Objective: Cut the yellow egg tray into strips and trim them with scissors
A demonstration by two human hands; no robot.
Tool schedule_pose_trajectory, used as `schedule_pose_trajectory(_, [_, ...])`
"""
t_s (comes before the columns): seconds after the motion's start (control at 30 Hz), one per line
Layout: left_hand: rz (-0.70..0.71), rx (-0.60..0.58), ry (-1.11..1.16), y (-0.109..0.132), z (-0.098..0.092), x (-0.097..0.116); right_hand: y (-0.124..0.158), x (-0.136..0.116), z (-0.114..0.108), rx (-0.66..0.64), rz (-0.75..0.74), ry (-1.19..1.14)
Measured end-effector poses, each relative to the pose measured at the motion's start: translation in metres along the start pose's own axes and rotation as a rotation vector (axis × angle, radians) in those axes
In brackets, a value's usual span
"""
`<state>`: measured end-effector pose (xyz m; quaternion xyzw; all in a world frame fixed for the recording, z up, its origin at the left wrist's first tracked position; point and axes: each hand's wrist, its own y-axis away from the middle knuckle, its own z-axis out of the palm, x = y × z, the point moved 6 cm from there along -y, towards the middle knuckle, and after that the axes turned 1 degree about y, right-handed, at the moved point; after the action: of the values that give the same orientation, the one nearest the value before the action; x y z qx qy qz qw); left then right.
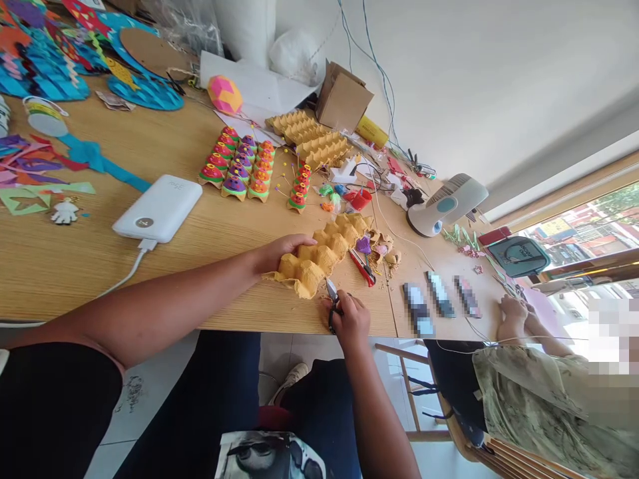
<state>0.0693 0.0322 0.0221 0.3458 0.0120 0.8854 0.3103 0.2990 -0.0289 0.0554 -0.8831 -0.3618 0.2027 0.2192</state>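
A strip of yellow egg carton (319, 253) is gripped along its far side by my left hand (287, 253), tilted above the table's front edge. My right hand (352, 319) is closed around the dark handles of a pair of scissors (332, 293), whose blades point up at the carton's near edge. Whether the blades touch the card I cannot tell. Just right of the carton lies a red utility knife (363, 267), with torn carton scraps (384, 249) and a purple lump (363, 245) beside it. Behind the carton stand painted carton cups (242, 166) in rows and a shorter red strip (299, 188).
More yellow egg cartons (309, 136) lie further back near a cardboard box (344, 96). A white power bank (158, 207) with a cable is at left. A small fan (446, 203) and phones (439, 293) are at right, near another person's hands (514, 313).
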Motion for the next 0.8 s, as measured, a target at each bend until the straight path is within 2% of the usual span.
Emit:
schedule_pose_trajectory(0.2, [0.045,0.082,-0.012,0.000,-0.004,0.001,-0.002,0.010,0.000,-0.013,0.156,-0.120])
schedule_pose_trajectory(0.3, [0.137,0.071,-0.056,0.002,-0.001,0.006,-0.004,0.013,0.002,-0.056,0.232,-0.186])
schedule_pose_trajectory(0.4, [0.250,0.054,-0.096,0.006,0.006,0.011,-0.007,0.015,0.001,-0.041,0.261,-0.253])
schedule_pose_trajectory(0.5, [0.335,0.073,-0.124,0.009,0.010,0.015,-0.010,0.021,0.000,-0.015,0.324,-0.352])
schedule_pose_trajectory(0.6, [0.394,0.094,-0.137,0.011,0.013,0.018,-0.013,0.028,0.004,-0.044,0.427,-0.499])
schedule_pose_trajectory(0.7, [0.441,0.115,-0.135,0.013,0.017,0.019,-0.023,0.034,0.007,-0.059,0.510,-0.670])
schedule_pose_trajectory(0.8, [0.473,0.111,-0.132,0.017,0.021,0.019,-0.048,0.046,0.006,-0.027,0.567,-0.795])
